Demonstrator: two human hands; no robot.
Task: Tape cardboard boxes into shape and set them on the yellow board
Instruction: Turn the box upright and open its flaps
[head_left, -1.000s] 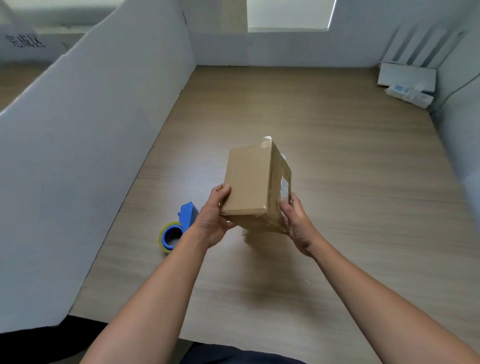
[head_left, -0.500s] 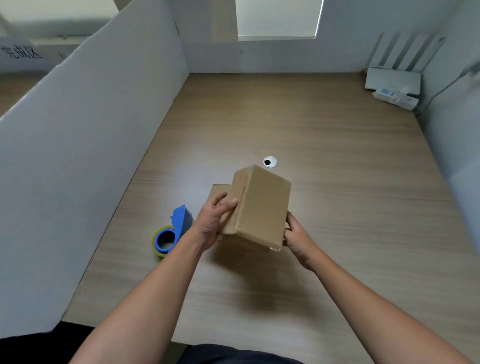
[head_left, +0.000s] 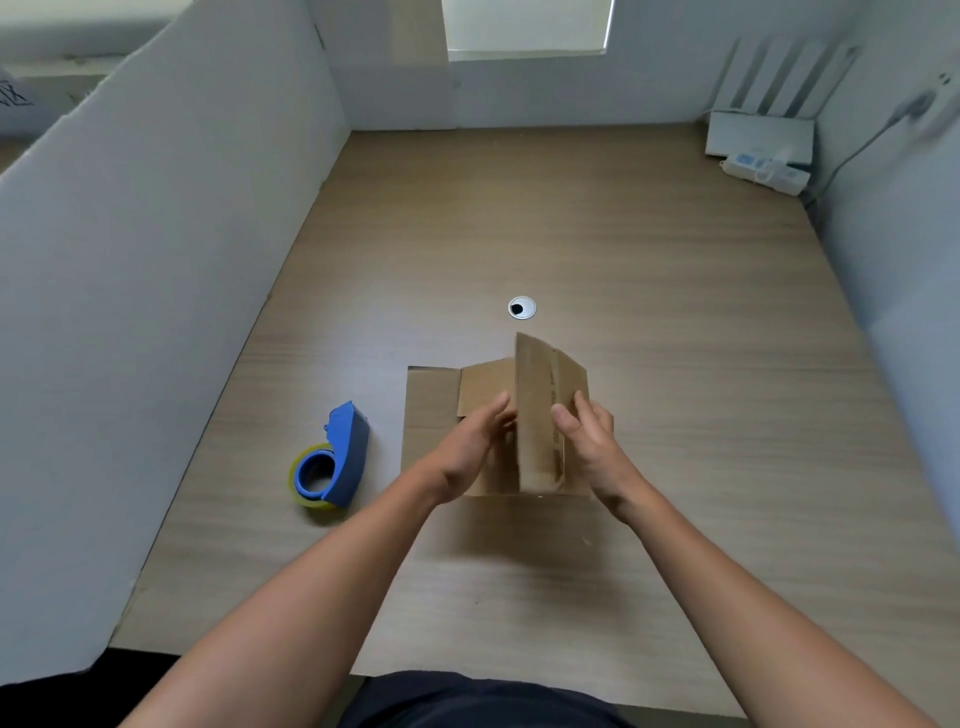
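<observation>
A brown cardboard box (head_left: 431, 415) rests on the wooden table just in front of me, its open side up and its flaps loose. One flap (head_left: 532, 415) stands upright in the middle; another lies flat to the left. My left hand (head_left: 467, 449) touches the inner flaps with fairly straight fingers, left of the upright flap. On that flap's right side, my right hand (head_left: 592, 447) lies with relaxed fingers. A blue tape dispenser (head_left: 337, 460) with a yellowish roll lies on the table left of the box. No yellow board is in view.
White partition walls (head_left: 156, 312) enclose the table on the left, back and right. A round cable hole (head_left: 521, 307) sits just beyond the box. A white router (head_left: 758, 137) and a power strip (head_left: 763, 169) occupy the far right corner.
The box was held up in both hands, then turned and lowered onto the table. Its flaps now stand open, and both hands have shifted from gripping its sides to the flaps.
</observation>
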